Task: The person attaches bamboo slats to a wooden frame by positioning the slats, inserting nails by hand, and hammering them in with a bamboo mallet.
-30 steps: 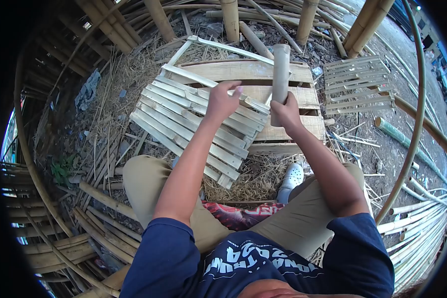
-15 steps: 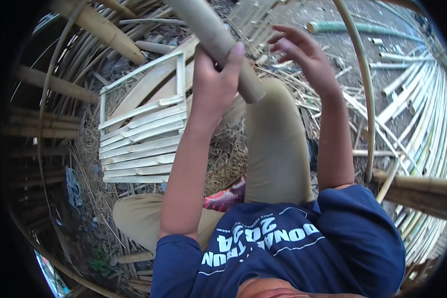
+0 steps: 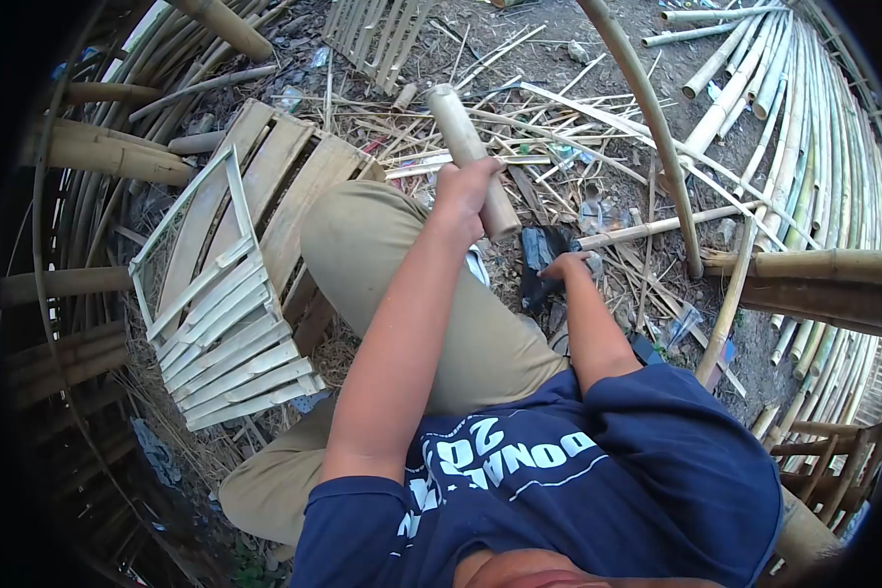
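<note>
My left hand (image 3: 468, 196) is wrapped around a short, thick round wooden stick (image 3: 461, 132), which slants over my raised knee. Low on the right, my right hand (image 3: 570, 265) reaches down to a black plastic bag (image 3: 537, 257) on the ground. Its fingers are partly hidden against the bag, and a small greyish thing shows beside them. To the left of my leg lies a pale frame of split bamboo slats (image 3: 235, 343), leaning on a low wooden plank bench (image 3: 299, 191).
Long bamboo poles (image 3: 794, 147) are stacked at the right. A curved upright pole (image 3: 652, 118) and a horizontal bamboo beam (image 3: 813, 265) stand close on my right. Split strips and scraps (image 3: 500, 147) litter the ground ahead. A slatted panel (image 3: 377, 34) lies at the back.
My right hand has dropped from raised and spread in the air to the black bag on the ground. My left hand still grips the stick, now more upright. The view has turned right.
</note>
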Demonstrator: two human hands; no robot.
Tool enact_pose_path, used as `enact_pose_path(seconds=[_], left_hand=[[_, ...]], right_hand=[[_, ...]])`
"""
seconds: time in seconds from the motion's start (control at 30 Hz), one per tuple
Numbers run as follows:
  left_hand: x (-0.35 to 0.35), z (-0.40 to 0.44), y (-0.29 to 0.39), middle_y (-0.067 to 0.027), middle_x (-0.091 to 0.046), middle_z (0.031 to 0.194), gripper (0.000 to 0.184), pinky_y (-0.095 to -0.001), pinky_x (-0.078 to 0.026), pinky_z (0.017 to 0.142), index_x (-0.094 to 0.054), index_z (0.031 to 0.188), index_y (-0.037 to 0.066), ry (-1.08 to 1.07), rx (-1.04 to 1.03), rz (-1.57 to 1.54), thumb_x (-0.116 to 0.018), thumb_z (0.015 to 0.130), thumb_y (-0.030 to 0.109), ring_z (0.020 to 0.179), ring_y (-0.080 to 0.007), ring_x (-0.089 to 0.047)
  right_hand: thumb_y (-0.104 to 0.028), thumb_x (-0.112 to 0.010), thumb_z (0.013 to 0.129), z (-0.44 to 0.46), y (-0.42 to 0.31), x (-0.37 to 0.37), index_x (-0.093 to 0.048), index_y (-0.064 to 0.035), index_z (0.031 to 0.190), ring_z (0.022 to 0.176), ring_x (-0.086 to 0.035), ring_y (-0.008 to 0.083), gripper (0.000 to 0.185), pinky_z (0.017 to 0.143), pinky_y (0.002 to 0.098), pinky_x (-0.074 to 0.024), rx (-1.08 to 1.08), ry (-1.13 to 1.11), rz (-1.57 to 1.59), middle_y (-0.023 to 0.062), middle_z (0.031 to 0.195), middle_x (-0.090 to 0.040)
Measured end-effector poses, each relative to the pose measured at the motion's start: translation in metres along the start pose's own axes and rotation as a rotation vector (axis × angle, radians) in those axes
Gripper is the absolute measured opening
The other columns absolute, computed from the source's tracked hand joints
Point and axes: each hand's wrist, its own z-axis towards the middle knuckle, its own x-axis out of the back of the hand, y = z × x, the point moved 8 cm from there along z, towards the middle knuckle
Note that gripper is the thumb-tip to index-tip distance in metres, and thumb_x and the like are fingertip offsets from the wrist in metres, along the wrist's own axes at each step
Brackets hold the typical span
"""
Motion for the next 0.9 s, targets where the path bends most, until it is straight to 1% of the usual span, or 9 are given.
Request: enact_pose_path(seconds=[0.03,0.07,0.17,0.23,0.3,0.43,0.57,0.6,0.9], left_hand=[[0.003,0.003,-0.003,-0.0138,-0.070,0.099,0.036,-0.0422,-0.057,0.081,-0.059,0.118,-0.006,0.003,0.048,-0.055,-0.074,0.091,0.011,0.089,-0.0237,-0.070],[0.008,0.008,-0.004,-0.0137,-0.068,0.100,0.041,-0.0456,-0.056,0.085,-0.058,0.118,-0.006,0.018,0.034,-0.103,-0.077,0.084,0.007,0.092,-0.0260,-0.068],[0.023,0.009,0.005,-0.0146,-0.066,0.101,0.048,-0.0484,-0.054,0.087,-0.058,0.118,-0.006,0.171,-0.085,0.005,-0.080,0.076,0.005,0.093,-0.0284,-0.066],[0.026,0.007,0.006,-0.0148,-0.065,0.103,0.050,-0.0474,-0.053,0.087,-0.059,0.116,-0.004,0.165,-0.045,0.024,-0.077,0.070,0.003,0.095,-0.0294,-0.064],[0.030,0.013,0.004,-0.0146,-0.064,0.102,0.050,-0.0457,-0.054,0.084,-0.059,0.116,-0.003,0.137,-0.007,0.036,-0.075,0.069,0.002,0.093,-0.0290,-0.064],[0.019,0.006,-0.004,-0.0132,-0.062,0.094,0.043,-0.0456,-0.062,0.073,-0.058,0.107,-0.005,0.065,0.092,-0.068,-0.071,0.067,-0.002,0.073,-0.0278,-0.064],[0.007,-0.005,-0.008,-0.0139,-0.057,0.100,0.041,-0.0540,-0.066,0.078,-0.055,0.108,0.000,-0.057,0.209,-0.089,-0.069,0.069,-0.001,0.090,-0.0310,-0.064],[0.004,-0.006,-0.010,-0.0113,-0.050,0.112,0.051,-0.0578,-0.066,0.091,-0.054,0.115,0.007,-0.128,0.267,-0.093,-0.068,0.067,0.001,0.104,-0.0276,-0.059],[0.017,-0.003,-0.011,-0.0139,-0.055,0.098,0.040,-0.0576,-0.066,0.078,-0.057,0.106,0.002,-0.089,0.221,-0.081,-0.067,0.067,0.003,0.092,-0.0295,-0.062]], right_hand=[[-0.049,-0.075,0.091,-0.020,0.009,-0.006,-0.030,-0.0023,0.164,0.139,-0.058,0.0347,0.098,0.115,0.0426,-0.0473,-0.109,0.049,0.203,0.0232,0.157,-0.051],[-0.033,-0.068,0.095,0.007,0.017,-0.018,-0.046,0.0060,0.153,0.138,-0.059,0.0339,0.073,0.113,0.0436,-0.0495,-0.071,0.117,0.417,0.0239,0.151,-0.057],[-0.022,-0.063,0.094,0.098,-0.027,-0.024,-0.068,0.0130,0.125,0.122,-0.070,0.0363,0.047,0.101,0.0458,-0.0577,0.348,0.084,-0.039,0.0251,0.131,-0.070],[-0.015,-0.057,0.087,-0.008,-0.033,0.058,-0.075,0.0063,0.085,0.066,-0.074,0.0368,0.028,0.062,0.0488,-0.0602,0.261,-0.035,0.368,0.0243,0.084,-0.075],[-0.022,-0.067,0.089,-0.034,-0.047,0.109,-0.067,-0.0005,0.074,0.050,-0.060,0.0262,0.027,0.044,0.0441,-0.0488,0.350,-0.122,0.599,0.0121,0.064,-0.063],[-0.034,-0.077,0.089,-0.122,-0.059,0.207,-0.075,0.0020,0.087,0.061,-0.070,0.0211,0.036,0.060,0.0348,-0.0651,0.462,0.097,0.657,0.0103,0.086,-0.075],[-0.041,-0.079,0.092,-0.181,-0.072,0.250,-0.072,0.0066,0.104,0.073,-0.075,0.0217,0.049,0.062,0.0369,-0.0647,0.618,0.110,0.938,0.0137,0.089,-0.075],[-0.041,-0.080,0.090,-0.190,-0.074,0.254,-0.072,0.0076,0.108,0.077,-0.076,0.0233,0.052,0.064,0.0377,-0.0644,0.636,0.124,1.010,0.0157,0.092,-0.075],[-0.038,-0.079,0.095,-0.266,-0.112,0.263,-0.068,0.0009,0.114,0.086,-0.075,0.0188,0.045,0.077,0.0405,-0.0657,1.022,-0.087,1.250,0.0112,0.100,-0.074]])
